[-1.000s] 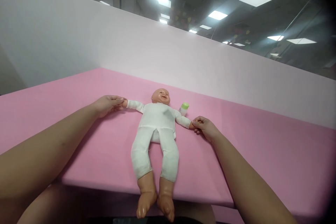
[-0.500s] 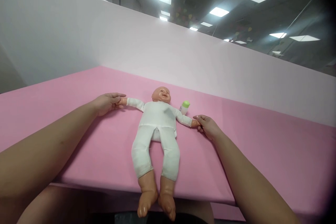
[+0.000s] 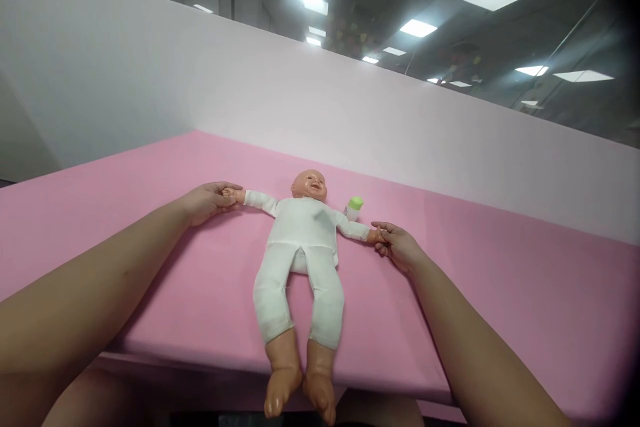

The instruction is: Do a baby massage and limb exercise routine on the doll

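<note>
A baby doll (image 3: pixel 304 227) with a cloth body lies on its back on the pink tabletop (image 3: pixel 175 307), head away from me and feet hanging over the near edge. Its arms are stretched out to both sides. My left hand (image 3: pixel 213 202) is closed around the doll's hand (image 3: pixel 238 195) on the left. On the right, my right hand (image 3: pixel 397 245) grips the doll's other hand (image 3: pixel 374 235) between thumb and fingers. A small bottle with a green cap (image 3: pixel 355 207) stands just behind the doll's arm on that side, which hides its base.
A white partition wall (image 3: pixel 300 100) rises along the back and left of the table. Beyond it are ceiling lights (image 3: pixel 419 28) and a dark ceiling. My legs are under the table's near edge.
The view has tilted slightly, so everything sits a little lower in the picture. Both hands keep hold of the doll's hands, and its arms stay spread.
</note>
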The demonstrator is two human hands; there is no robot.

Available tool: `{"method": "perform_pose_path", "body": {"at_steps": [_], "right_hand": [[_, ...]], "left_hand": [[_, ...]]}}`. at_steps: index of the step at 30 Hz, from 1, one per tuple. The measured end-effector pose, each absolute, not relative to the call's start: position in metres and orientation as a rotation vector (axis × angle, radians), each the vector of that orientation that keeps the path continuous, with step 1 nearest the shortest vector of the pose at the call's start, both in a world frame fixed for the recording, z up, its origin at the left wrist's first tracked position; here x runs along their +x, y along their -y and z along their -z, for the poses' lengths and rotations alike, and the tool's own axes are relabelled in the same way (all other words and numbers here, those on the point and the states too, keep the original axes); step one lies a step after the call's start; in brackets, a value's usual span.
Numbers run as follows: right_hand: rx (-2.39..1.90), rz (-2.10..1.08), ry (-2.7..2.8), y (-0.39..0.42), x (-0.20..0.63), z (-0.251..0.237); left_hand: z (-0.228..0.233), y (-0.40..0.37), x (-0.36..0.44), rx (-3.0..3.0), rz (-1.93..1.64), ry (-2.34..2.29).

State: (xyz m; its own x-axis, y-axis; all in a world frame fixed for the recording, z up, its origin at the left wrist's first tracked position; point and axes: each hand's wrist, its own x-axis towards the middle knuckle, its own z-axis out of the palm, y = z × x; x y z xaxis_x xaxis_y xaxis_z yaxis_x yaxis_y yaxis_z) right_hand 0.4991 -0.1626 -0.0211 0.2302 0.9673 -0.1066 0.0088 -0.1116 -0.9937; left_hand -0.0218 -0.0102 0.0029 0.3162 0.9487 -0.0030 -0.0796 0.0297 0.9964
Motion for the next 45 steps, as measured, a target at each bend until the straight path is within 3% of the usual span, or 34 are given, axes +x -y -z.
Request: {"method": "perform_pose_path", "body": {"at_steps": [12,25,38,45], "right_hand": [[-1.26,-1.258,1.111,0.17,0.506,0.021],[-1.358,-1.177,1.267,0.171,0.497,0.018],[-1.403,-1.146,1.162,0.166,0.5,0.025],[-1.396,-1.02,0.841,0.156,0.5,0.028]], "left_hand": [[-0.008,0.016,-0.02,1.31,-0.974,-0.941],[-0.01,0.021,-0.017,1.362,-0.982,-0.986],[-0.015,0.021,-0.01,1.134,-1.067,-1.02],[-0.007,0.017,-0.018,1.12,-1.101,-0.968]]}}
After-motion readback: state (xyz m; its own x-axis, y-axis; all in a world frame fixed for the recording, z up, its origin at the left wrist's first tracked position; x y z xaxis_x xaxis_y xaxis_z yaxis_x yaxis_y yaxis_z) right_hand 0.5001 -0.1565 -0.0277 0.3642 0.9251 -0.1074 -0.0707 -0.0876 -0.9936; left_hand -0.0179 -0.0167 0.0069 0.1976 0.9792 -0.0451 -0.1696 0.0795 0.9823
